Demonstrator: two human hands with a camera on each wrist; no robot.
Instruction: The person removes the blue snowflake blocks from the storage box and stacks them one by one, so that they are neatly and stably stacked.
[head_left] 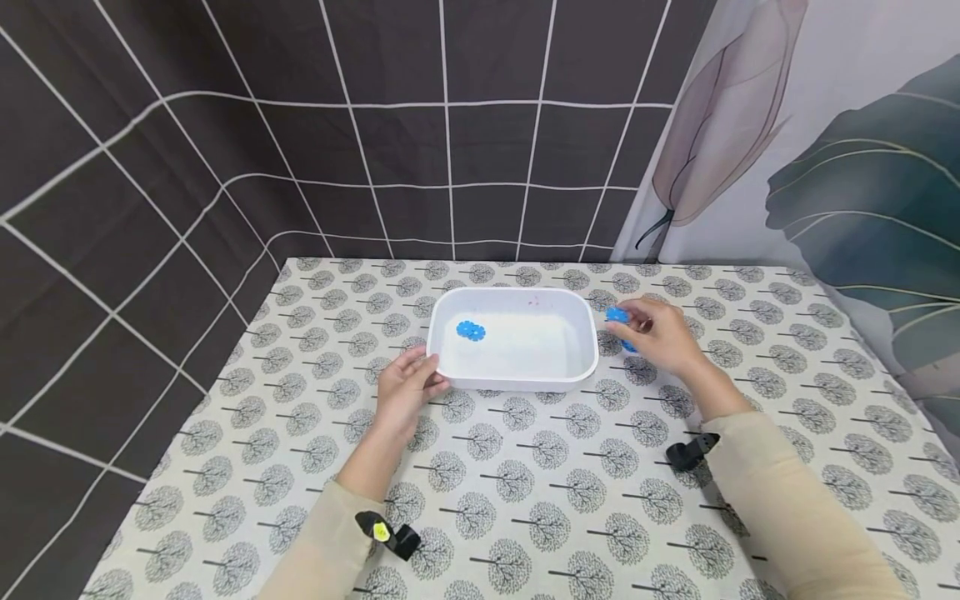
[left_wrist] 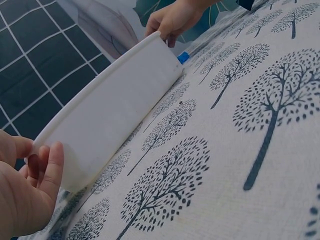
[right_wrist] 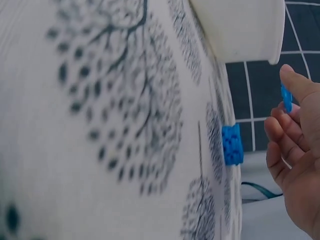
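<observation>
left hand (head_left: 405, 387) holds white tub (head_left: 517, 385), right hand (head_left: 660, 333) pinches disc (head_left: 618, 315) — blue, thin, notched.

Both forearms (head_left: 787, 492) reach forward — left hand (head_left: 405, 385) gripping, right hand (head_left: 655, 331) pinching.

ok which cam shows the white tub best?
Head: the tub shows its inside, blue pieces included. Left wrist gives mainly its outer side; right wrist just a part, cut off by the frame.

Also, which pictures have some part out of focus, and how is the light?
Right wrist view: the tablecloth print nearest the lens is blurred; head view: bright, and the white tub looks sharp; left wrist view: dimmer, with tilted framing.
</observation>
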